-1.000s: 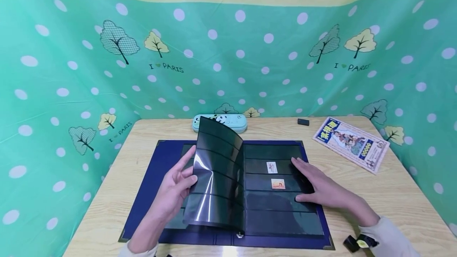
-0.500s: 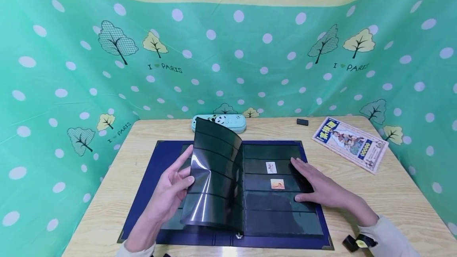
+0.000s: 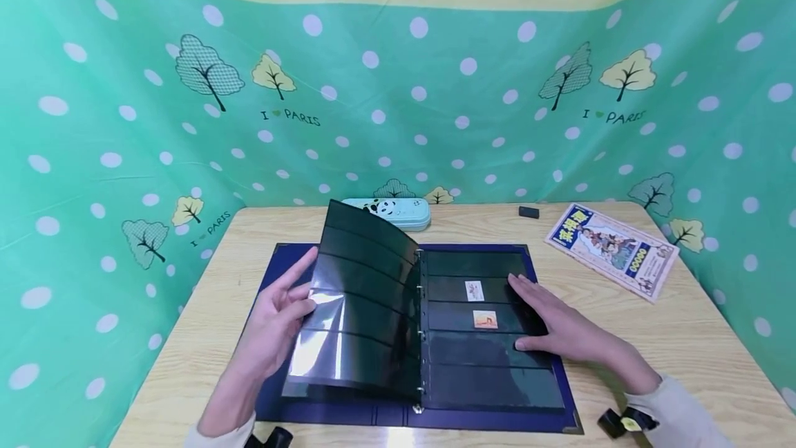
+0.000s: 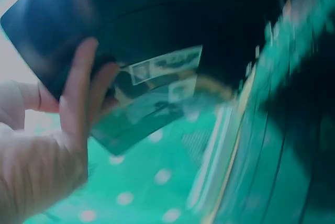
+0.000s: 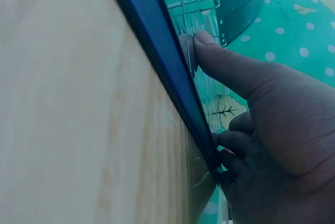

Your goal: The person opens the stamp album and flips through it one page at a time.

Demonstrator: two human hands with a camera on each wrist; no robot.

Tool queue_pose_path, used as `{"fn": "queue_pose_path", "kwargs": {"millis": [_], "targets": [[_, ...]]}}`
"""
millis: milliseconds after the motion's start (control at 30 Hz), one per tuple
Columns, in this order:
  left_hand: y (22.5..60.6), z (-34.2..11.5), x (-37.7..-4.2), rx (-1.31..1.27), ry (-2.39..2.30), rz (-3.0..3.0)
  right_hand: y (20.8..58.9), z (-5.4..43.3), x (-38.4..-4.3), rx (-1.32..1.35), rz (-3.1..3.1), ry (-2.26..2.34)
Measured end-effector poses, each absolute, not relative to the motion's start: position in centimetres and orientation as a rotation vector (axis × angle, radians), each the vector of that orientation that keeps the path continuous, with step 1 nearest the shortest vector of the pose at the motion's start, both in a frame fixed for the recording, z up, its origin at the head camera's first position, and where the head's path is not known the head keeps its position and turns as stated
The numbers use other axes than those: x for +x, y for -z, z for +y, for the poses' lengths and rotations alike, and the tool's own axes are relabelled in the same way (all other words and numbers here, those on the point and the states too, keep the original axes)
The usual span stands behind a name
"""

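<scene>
A blue stamp album lies spread on the table, with black pocketed pages on metal rings. My left hand pinches the outer edge of one raised black page, which leans over the left side. In the left wrist view, blurred stamps show on this page beside the fingers. On the right page, a white stamp sits above an orange stamp. My right hand rests with spread fingers on that page's right edge; the right wrist view shows its thumb on the glossy page.
Behind the album lies a light-blue panda pencil case, partly covered by the raised page. A small black block and a printed booklet lie at the back right. A green dotted cloth hangs around the wooden table.
My left hand has moved left and carried the page's free edge farther over to the left, uncovering more of the rings. The right hand has stayed in place.
</scene>
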State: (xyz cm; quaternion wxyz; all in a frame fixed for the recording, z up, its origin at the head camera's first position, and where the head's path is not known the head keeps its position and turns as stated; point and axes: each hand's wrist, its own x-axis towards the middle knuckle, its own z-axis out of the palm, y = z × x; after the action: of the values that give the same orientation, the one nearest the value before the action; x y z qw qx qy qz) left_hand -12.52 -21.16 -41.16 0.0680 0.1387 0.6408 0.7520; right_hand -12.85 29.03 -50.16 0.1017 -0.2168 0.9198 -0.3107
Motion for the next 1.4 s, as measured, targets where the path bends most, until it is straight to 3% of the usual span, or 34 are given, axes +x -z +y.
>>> {"fn": "queue_pose_path", "kwargs": {"millis": [167, 600, 1400], "targets": [[40.8, -22.2, -12.3, 0.138, -2.12, 2.188, 50.1, 29.0, -12.8, -0.648, 2.721, 0.923], [43.5, -24.1, -12.9, -0.052, -1.907, 2.333, 50.2, 29.1, -13.0, -0.659, 2.716, 0.933], [49.8, -22.7, -13.1, 0.02, -1.138, 2.738, 49.9, 28.9, -13.2, -0.682, 2.733, 0.897]]}}
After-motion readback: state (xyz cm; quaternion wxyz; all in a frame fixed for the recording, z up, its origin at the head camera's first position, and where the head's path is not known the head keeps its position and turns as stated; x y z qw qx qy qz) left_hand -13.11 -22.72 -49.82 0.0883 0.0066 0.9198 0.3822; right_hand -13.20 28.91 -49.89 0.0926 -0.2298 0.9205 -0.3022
